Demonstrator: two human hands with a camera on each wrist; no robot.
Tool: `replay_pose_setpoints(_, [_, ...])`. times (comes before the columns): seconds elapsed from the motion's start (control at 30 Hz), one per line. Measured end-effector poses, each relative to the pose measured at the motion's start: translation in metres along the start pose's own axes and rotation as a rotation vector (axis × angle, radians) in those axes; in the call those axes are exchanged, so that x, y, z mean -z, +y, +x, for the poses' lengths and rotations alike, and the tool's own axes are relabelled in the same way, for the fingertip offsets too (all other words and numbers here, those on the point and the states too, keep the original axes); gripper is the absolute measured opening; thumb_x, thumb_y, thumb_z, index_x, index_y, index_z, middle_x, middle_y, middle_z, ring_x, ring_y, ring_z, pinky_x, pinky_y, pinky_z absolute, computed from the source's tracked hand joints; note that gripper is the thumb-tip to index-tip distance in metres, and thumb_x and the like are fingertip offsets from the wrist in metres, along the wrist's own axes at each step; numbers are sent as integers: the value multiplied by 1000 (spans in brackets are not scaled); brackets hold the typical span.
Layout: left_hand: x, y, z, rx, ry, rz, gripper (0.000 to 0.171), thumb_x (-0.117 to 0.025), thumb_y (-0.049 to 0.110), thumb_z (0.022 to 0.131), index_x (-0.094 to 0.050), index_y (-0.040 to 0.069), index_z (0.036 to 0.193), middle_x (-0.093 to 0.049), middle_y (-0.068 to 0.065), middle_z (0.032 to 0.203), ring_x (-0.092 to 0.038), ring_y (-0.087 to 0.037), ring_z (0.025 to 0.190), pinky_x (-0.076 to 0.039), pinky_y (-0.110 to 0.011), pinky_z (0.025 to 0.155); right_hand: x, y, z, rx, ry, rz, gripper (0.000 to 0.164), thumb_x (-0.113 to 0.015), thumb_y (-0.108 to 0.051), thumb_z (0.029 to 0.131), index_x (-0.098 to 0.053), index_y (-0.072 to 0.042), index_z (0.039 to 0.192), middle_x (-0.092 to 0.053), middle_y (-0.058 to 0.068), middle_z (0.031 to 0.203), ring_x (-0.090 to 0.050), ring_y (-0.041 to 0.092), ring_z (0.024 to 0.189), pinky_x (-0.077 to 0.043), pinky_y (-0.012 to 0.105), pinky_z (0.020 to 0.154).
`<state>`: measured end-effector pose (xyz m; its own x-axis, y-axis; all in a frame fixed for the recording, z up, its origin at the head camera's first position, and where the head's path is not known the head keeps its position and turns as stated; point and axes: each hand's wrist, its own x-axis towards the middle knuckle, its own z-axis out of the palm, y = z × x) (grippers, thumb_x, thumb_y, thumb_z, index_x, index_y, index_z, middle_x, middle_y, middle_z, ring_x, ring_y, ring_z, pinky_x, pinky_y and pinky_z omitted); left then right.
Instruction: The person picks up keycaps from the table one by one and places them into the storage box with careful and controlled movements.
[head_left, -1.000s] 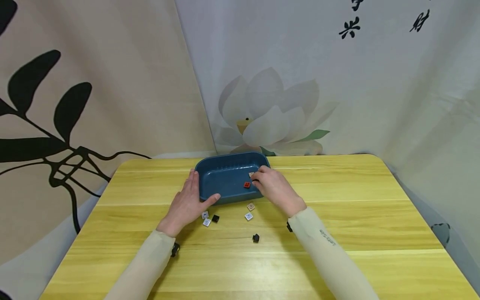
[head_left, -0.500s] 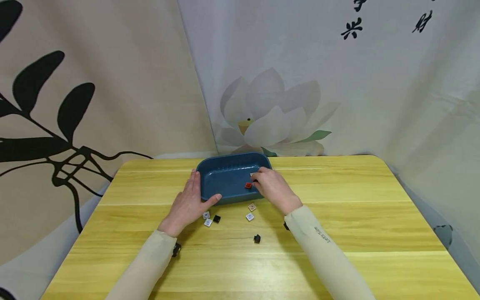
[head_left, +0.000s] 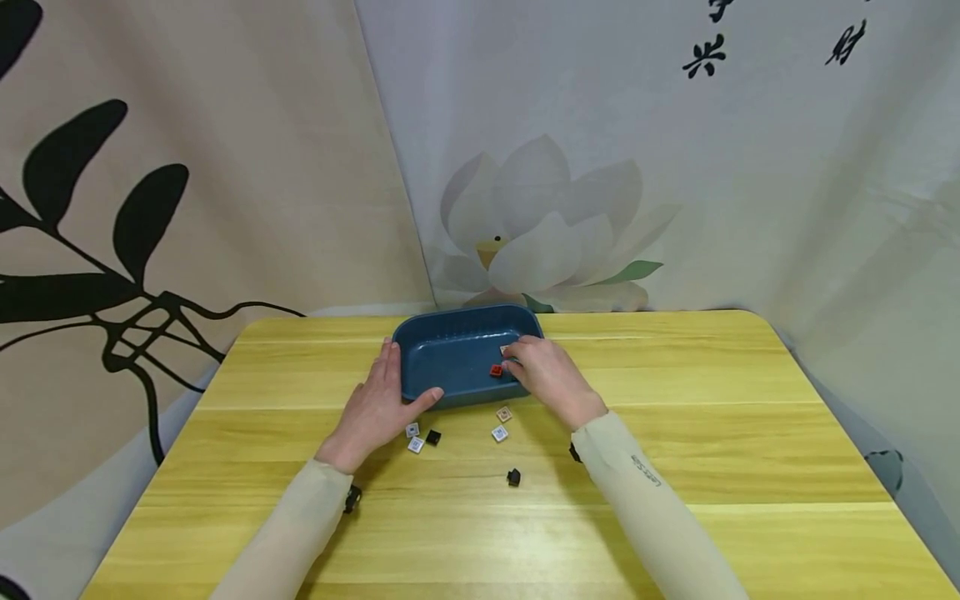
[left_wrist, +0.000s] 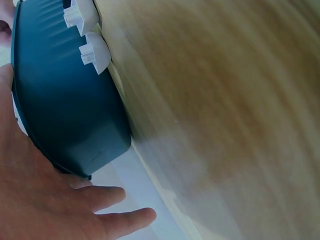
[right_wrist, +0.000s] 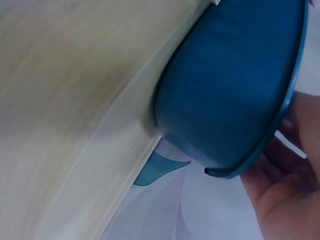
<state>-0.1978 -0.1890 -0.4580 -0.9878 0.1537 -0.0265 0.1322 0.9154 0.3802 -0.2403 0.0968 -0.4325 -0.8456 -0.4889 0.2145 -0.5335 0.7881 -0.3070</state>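
A dark blue rectangular tray stands at the table's back edge. My left hand rests along its left end with straight fingers, the thumb lying by the front rim. My right hand reaches over the right end, fingers bent down inside the tray. Beside those fingertips lie a red keycap-like piece and a partly covered white one. Whether the right fingers pinch something is hidden in the head view. In the right wrist view the right hand is behind the rim, fingertips out of sight.
In front of the tray lie white keycaps, a beige one, a black one and a small black piece. White keycaps show stems in the left wrist view. A printed curtain hangs behind the wooden table.
The camera view has shifted slightly. Both hands keep their places at the tray, with only slight movement of the right fingers; the loose pieces lie as before.
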Motion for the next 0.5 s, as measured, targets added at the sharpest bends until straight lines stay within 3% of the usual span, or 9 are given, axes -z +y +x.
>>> replay_pose_setpoints(0.23, [-1,0,0,4,-4,-1,122,-47,82,91,-2,-5,163,3,-20,172,-16,-44,155,-29,-75,111,8,3,-15,-22,109,29,19,-70,-22,102,-78,-10,113,-72,4,105,-69,20,92,-58,37,82])
replay_pose_setpoints(0.5, [1,1,0,5,-3,-10,124,-45,86,89,-2,-5,163,2,-21,172,-16,-44,156,-28,-76,110,18,-3,-37,35,177,30,24,-69,-27,102,-78,-10,117,-73,5,115,-69,24,106,-58,41,90])
